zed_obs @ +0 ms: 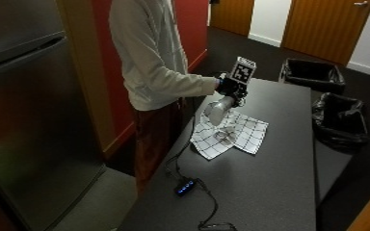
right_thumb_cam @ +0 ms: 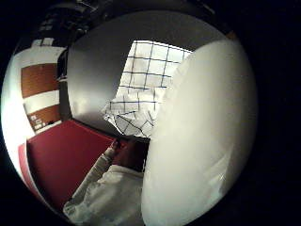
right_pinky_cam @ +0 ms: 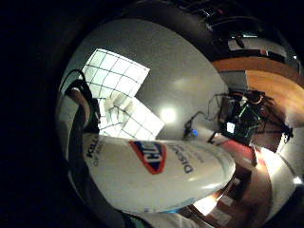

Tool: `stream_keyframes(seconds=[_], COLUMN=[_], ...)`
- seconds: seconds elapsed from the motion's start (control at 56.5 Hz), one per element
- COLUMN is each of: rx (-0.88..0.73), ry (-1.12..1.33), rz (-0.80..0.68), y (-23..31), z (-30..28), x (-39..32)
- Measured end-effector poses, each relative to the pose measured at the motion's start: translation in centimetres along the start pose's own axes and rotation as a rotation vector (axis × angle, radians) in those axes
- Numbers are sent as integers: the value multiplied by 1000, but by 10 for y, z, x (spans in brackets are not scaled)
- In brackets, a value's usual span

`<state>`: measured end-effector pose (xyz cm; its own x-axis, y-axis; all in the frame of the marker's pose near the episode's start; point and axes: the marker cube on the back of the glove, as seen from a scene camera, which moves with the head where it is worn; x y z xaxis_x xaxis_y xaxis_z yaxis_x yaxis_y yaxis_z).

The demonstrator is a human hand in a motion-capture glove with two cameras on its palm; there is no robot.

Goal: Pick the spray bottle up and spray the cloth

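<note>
- Outside view: person stands at a dark grey table [zed_obs: 268, 183]; gloved right hand [zed_obs: 229, 86] is raised over the near end of it.
- Right hand grips the spray bottle [zed_obs: 216, 111] at its top; white bottle body hangs below the hand, tilted, lifted off the table.
- Cloth [zed_obs: 231, 132], white with a dark grid, lies crumpled on the table directly below the hand and bottle. Whether the bottle's lower end touches it cannot be told.
- Only this view shows a black cable with a small blue-lit box [zed_obs: 185, 186] on the table, well away from the hand toward the near edge, and two black-lined bins [zed_obs: 339, 115] beyond the far table edge.
- Little-finger palm view adds the bottle's label [right_pinky_cam: 151, 156], red and blue logo with dark lettering, close against the palm; cloth beyond it.
- Thumb-side palm view: plain white bottle wall fills one side; cloth past it on the table; person's light sleeve [right_thumb_cam: 108, 193] nearby.
- Individual fingers not resolved in any view.
</note>
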<state>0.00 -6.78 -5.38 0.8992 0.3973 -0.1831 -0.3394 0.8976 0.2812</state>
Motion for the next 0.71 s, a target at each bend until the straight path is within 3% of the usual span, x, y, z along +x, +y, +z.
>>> stream_keyframes(seconds=[0.089,0.195,0.319,0.549,0.638,0.709], rx=[-11,6,101,470,401,403], ry=[166,-62,-34,-997,-1327,-1402], rz=[76,-19,3,-183,-330,-340], y=[0,5,12,14,32,22], z=[9,4,-22,-127,-146,-134], x=[19,-5,-3,-52,-66,-79])
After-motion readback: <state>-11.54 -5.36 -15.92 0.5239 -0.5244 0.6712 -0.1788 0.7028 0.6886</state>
